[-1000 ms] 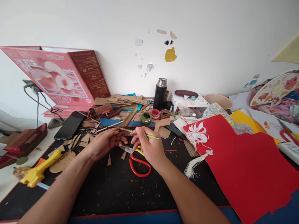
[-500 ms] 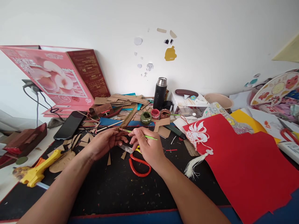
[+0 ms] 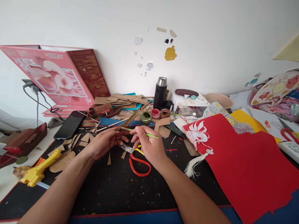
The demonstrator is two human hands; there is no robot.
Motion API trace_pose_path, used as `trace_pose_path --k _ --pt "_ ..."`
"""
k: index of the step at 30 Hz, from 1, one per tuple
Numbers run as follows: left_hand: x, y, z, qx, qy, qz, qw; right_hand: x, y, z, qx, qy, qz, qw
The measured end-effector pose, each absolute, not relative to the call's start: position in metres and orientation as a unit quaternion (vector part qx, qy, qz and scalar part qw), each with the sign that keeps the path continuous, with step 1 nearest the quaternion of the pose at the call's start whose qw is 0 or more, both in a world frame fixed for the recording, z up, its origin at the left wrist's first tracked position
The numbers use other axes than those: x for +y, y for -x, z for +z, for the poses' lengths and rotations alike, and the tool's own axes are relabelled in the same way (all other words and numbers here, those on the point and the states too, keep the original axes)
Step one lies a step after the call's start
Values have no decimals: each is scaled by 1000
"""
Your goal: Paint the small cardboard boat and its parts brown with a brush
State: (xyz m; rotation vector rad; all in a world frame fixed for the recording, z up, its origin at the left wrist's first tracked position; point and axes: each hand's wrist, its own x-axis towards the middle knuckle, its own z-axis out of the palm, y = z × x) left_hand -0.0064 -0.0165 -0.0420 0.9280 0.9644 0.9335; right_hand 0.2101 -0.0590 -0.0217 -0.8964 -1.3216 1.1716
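In my right hand (image 3: 148,144) is a thin paintbrush (image 3: 152,135) with a bright green handle, gripped like a pen. Its bristle end points left, close to the fingertips of my left hand (image 3: 106,141). My left hand pinches a narrow cardboard strip (image 3: 132,119) that slants up to the right and looks partly greenish; its lower end is hidden by the fingers. Under my hands lies a pair of scissors (image 3: 140,166) with red handles. Open jars of green paint (image 3: 146,117), red paint (image 3: 155,113) and brown paint (image 3: 165,113) stand just beyond.
A yellow glue gun (image 3: 38,171) and a phone (image 3: 70,125) lie at left, among cardboard scraps (image 3: 85,137). A black flask (image 3: 160,95) stands by the wall. Red sheet material (image 3: 252,168) with a white tassel (image 3: 195,165) covers the right. A pink box (image 3: 58,74) stands back left.
The cardboard strip has turned slightly in my left hand and shows a narrower face. The paintbrush and my right hand have shifted a little to the right.
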Motion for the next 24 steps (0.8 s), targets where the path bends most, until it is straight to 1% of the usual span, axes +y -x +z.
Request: trace_pose_path --k 7,14,24 --pt "-20 1 -44 462 -456 432 625 -59 -210 -24 -565 380 491 543" --pt "-20 -2 -44 482 -531 404 569 -59 -210 -25 -566 378 490 545" --pt "-20 -4 -39 508 -574 371 524 -60 -209 -24 -573 375 485 543"
